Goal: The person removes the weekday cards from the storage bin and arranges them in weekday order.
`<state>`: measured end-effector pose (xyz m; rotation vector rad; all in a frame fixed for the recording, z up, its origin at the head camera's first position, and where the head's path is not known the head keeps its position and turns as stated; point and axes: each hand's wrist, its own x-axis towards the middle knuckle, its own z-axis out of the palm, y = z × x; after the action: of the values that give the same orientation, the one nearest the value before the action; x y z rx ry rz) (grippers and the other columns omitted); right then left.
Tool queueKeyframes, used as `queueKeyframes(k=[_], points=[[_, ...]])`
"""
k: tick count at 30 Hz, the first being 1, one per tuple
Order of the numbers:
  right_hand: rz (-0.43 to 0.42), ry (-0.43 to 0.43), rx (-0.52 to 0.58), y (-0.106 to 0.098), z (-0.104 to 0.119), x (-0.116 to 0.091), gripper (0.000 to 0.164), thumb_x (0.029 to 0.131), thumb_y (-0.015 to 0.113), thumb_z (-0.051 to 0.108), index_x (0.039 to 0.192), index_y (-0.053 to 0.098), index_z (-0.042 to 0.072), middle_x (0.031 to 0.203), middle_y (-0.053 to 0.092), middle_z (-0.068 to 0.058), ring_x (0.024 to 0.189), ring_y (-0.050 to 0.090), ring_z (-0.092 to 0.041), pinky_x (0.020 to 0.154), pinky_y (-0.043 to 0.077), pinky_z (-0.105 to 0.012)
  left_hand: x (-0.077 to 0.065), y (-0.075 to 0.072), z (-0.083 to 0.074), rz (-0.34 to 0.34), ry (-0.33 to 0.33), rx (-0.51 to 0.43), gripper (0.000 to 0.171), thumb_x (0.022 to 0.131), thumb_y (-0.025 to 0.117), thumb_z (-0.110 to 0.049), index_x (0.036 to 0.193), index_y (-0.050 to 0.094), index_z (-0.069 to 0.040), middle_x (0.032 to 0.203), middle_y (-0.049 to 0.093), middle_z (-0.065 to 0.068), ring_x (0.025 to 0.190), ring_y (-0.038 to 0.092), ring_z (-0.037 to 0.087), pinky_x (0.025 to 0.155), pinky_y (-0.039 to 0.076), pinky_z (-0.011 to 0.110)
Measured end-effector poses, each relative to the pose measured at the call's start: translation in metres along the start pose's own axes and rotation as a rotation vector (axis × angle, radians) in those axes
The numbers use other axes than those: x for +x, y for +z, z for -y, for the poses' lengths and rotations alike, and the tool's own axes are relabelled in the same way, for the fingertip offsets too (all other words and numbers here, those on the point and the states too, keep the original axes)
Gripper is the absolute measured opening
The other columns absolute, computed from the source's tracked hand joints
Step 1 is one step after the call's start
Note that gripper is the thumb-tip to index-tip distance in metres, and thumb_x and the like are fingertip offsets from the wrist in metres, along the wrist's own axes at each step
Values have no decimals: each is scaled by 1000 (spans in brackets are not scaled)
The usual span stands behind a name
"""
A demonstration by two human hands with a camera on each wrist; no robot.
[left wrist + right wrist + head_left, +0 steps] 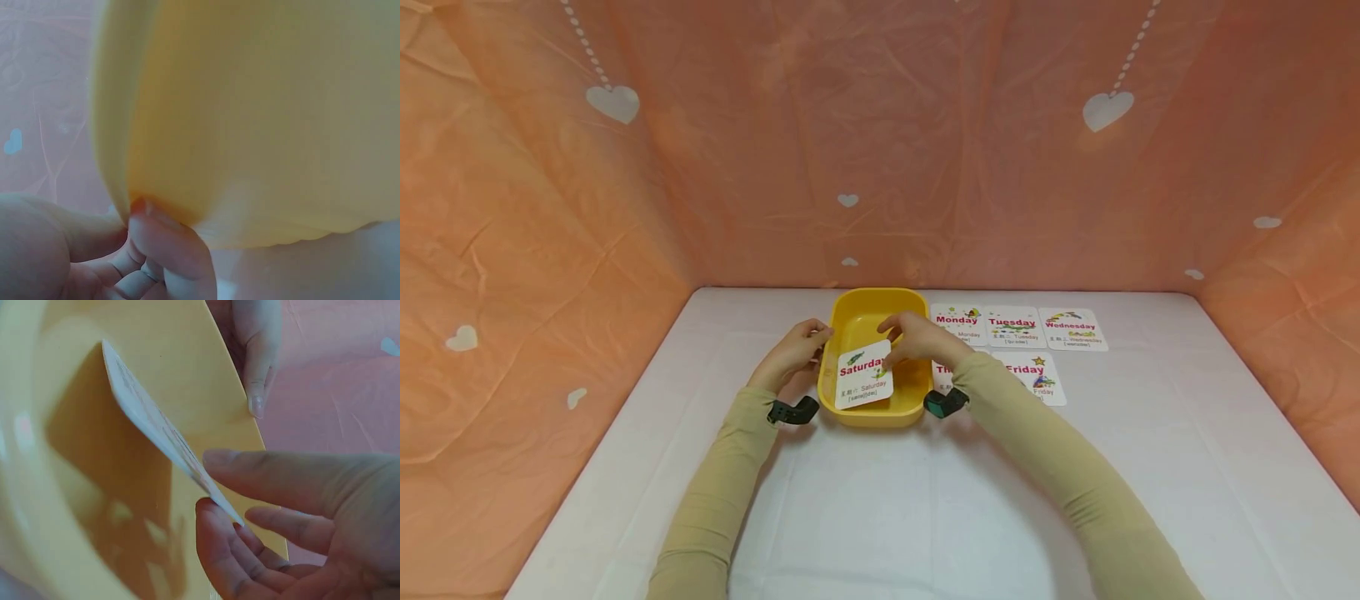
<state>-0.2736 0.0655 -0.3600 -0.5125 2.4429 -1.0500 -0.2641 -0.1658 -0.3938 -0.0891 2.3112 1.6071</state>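
My right hand [917, 340] pinches a white Saturday card [863, 385] between thumb and fingers, tilted inside the yellow tray [880, 420]. In the right wrist view the card [150, 419] appears nearly edge-on and casts a shadow on the tray's yellow inside. At the tray's left side, my left hand [790, 354] pinches the rim between thumb and finger. The left wrist view shows the yellow wall [262, 125] close up, with the left thumb and fingers [172, 244] at its edge. Apart from the Saturday card, no other card shows in the tray.
Right of the tray lie a Monday card [957, 323], a Tuesday card [1013, 327] and a Wednesday card [1073, 330] in a row. Below them are a Friday card [1047, 385] and one partly hidden by the right arm. Orange cloth [880, 150] hangs behind the white table [865, 517].
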Motion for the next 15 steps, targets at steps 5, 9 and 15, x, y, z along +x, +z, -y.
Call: queueKeyframes(k=[5, 9, 15], points=[[20, 10, -13, -1, -1, 0, 61, 75, 82, 8, 130, 56, 6, 118, 56, -14, 104, 53, -26, 89, 45, -32, -1, 0, 0, 10, 22, -11, 24, 104, 43, -23, 108, 47, 0, 82, 55, 8, 63, 51, 15, 55, 44, 26], [26, 16, -9, -2, -1, 1, 59, 75, 82, 8, 128, 57, 6, 114, 56, -12, 102, 53, -25, 86, 46, -30, -1, 0, -1, 8, 19, -11, 24, 104, 44, -23, 108, 47, 0, 82, 55, 8, 63, 51, 15, 55, 45, 26], [34, 24, -14, -2, 2, 1, 57, 75, 82, 7, 127, 58, 5, 112, 56, -13, 100, 52, -25, 84, 46, -29, -1, 1, -2, -1, 3, 2, 24, 104, 43, -23, 109, 47, 0, 84, 56, 9, 65, 51, 16, 55, 42, 25]])
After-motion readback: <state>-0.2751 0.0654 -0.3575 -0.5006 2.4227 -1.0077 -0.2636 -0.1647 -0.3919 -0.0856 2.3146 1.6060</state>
